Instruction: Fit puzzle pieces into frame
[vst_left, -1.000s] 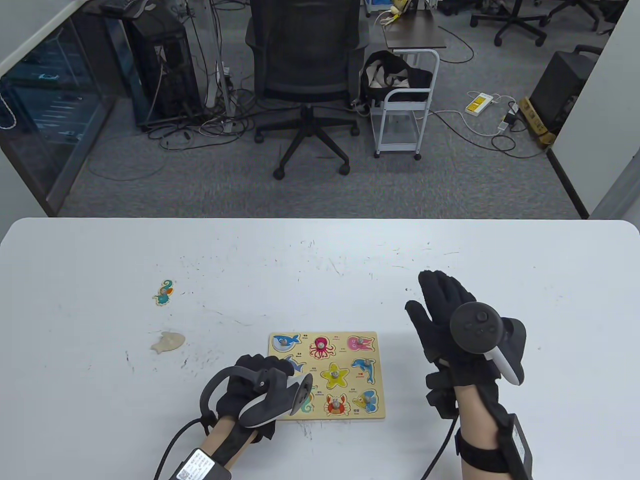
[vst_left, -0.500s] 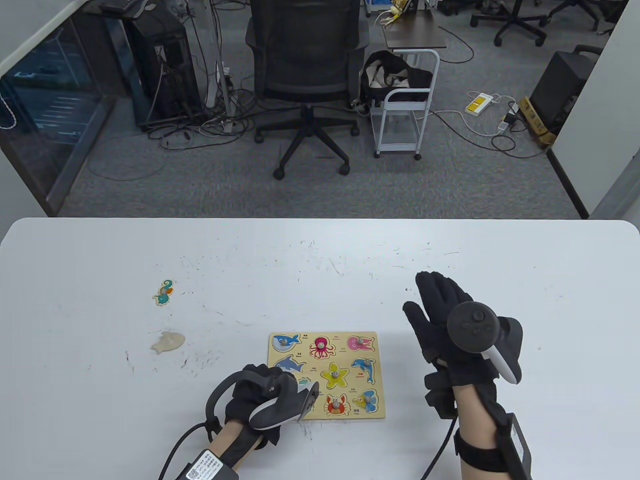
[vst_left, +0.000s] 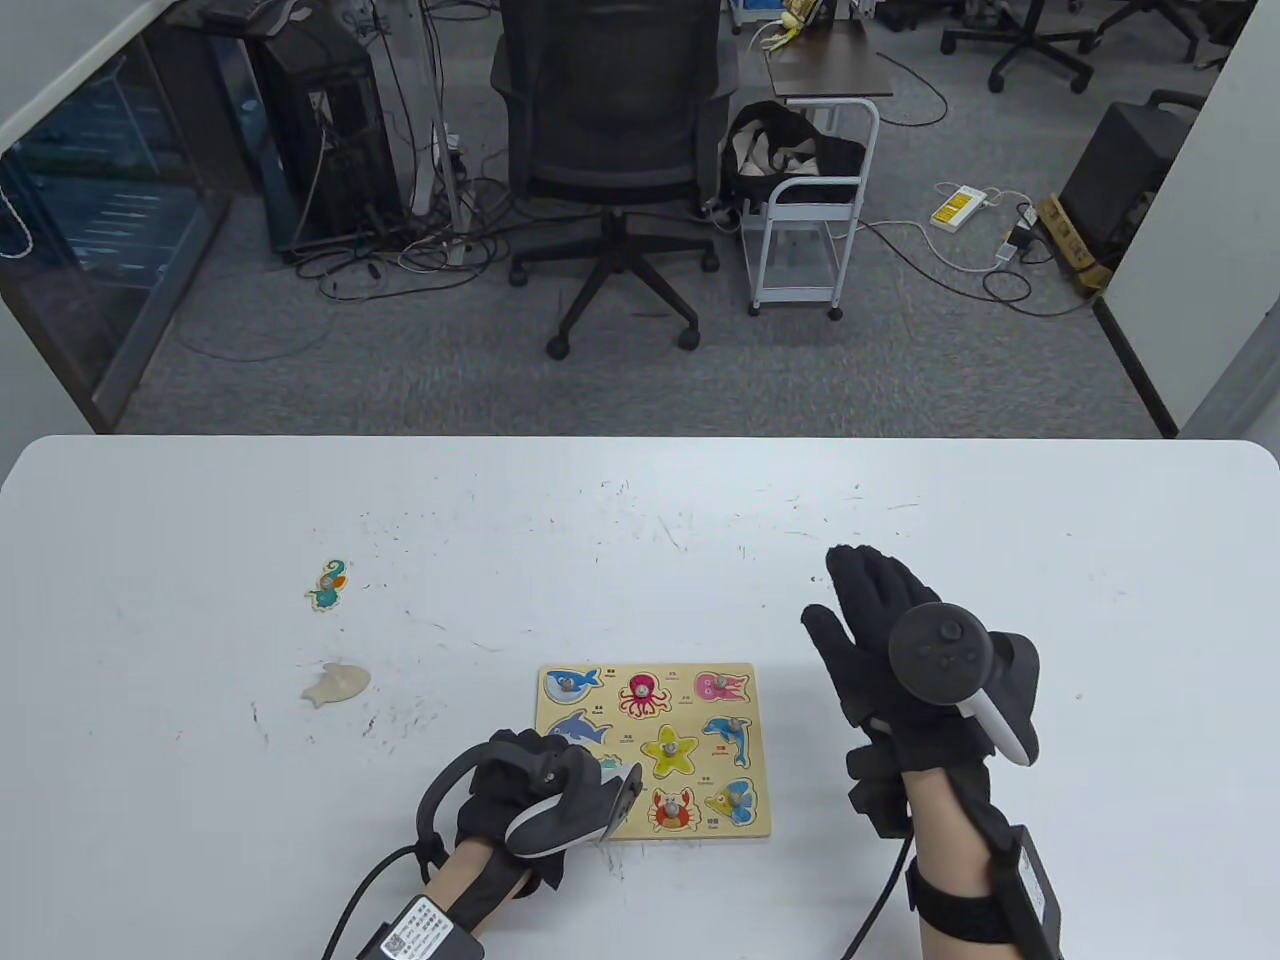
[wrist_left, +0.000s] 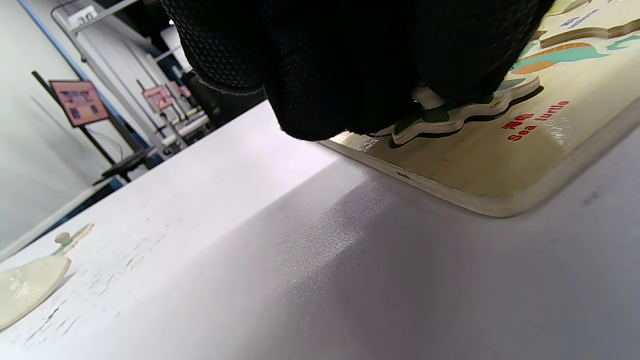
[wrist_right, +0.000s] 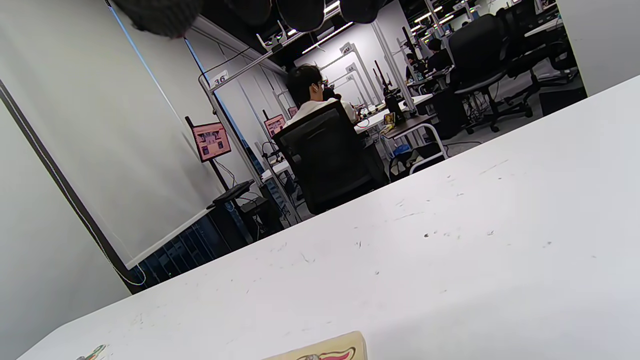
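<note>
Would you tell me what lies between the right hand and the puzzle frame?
Nothing: in the table view, only bare table separates the right hand from the puzzle frame.

Left hand (vst_left: 520, 790) low, fingers curled downward; right hand (vst_left: 880, 640) raised, fingers straight, open

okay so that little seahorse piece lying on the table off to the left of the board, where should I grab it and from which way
Pinch the small peg that appears to stand on the seahorse piece, coming straight down from above. It lies flat, picture side up, on the table, so its thin edges give fingers little purchase. The left hand is nearer, but it is busy with the sea turtle piece.
</note>
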